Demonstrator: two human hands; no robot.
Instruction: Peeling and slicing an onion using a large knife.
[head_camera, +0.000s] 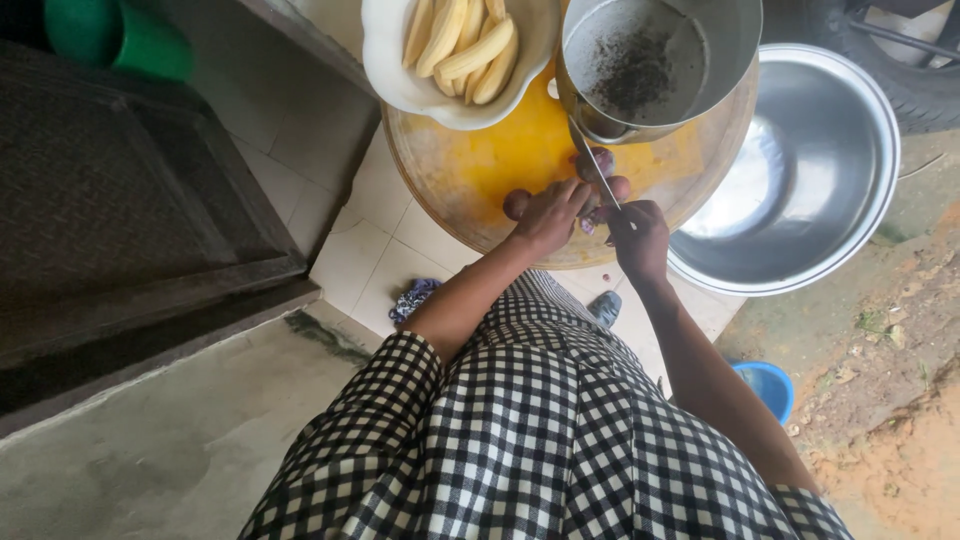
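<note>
A round wooden board (500, 160), stained yellow, lies below me on the tiled floor. My left hand (550, 215) presses down on small reddish-brown onions (517, 203) at the board's near edge. My right hand (640, 235) grips a knife (592, 160) whose blade points away from me, over another onion (603, 160). The part of the onion under my left fingers is hidden.
A white bowl (400, 80) of peeled plantains and a metal pot (740, 40) with dark specks sit on the board's far side. A big empty steel basin (860, 150) is to the right, a blue container (768, 385) near my right leg, green cups (120, 40) far left.
</note>
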